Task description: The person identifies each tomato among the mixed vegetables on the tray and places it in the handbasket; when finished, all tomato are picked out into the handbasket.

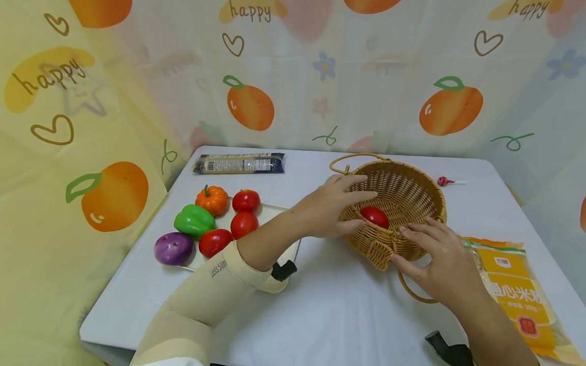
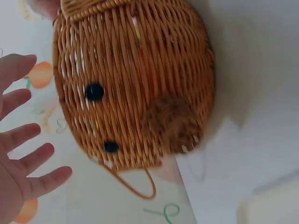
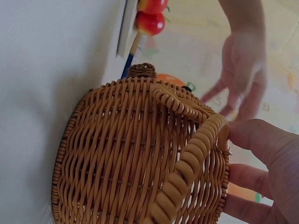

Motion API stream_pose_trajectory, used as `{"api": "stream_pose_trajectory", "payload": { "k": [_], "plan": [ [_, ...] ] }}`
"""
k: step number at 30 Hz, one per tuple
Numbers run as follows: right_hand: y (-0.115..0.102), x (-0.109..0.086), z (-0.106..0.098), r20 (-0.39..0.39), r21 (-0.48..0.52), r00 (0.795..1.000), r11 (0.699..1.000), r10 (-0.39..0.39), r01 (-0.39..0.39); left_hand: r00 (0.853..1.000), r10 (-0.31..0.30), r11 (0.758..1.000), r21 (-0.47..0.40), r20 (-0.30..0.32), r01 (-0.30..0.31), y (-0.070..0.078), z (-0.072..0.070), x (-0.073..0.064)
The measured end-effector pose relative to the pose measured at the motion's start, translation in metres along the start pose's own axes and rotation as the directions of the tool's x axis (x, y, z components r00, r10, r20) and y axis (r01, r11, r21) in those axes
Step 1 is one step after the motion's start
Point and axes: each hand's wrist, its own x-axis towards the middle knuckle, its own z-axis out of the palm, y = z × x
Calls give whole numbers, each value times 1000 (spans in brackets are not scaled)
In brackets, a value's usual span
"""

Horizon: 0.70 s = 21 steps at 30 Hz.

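Note:
A round brown wicker basket (image 1: 412,193) stands on the right half of the white table, with a shiny red tomato-like piece (image 1: 375,217) inside. My right hand (image 1: 446,264) grips its near right rim, thumb outside and fingers over the edge. In the right wrist view a coiled handle (image 3: 187,163) crosses in front of the weave. My left hand (image 1: 327,206) hovers by the basket's left rim, fingers spread and holding nothing. Dark button eyes (image 2: 94,92) and a woven snout (image 2: 173,123) mark the basket's side in the left wrist view.
Left of the basket, a white tray (image 1: 291,249) bears several red pieces (image 1: 244,224), a green pepper (image 1: 194,221), an orange pumpkin (image 1: 212,200) and a purple eggplant (image 1: 174,248). A long dark packet (image 1: 239,163) lies behind; a lollipop (image 1: 450,181) and a yellow bag (image 1: 522,295) lie right.

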Motion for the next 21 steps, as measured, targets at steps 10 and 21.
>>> {"api": "stream_pose_trajectory", "payload": {
  "k": [10, 21],
  "plan": [
    [0, -1, 0, -13, 16, 1000, 1000, 0, 0, 969, -216, 976, 65, 121, 209, -41, -8, -54],
    [-1, 0, -1, -4, 24, 1000, 1000, 4, -4, 903, -408, 912, 104, 136, 397, -86, -9, -125]
  ]
}}
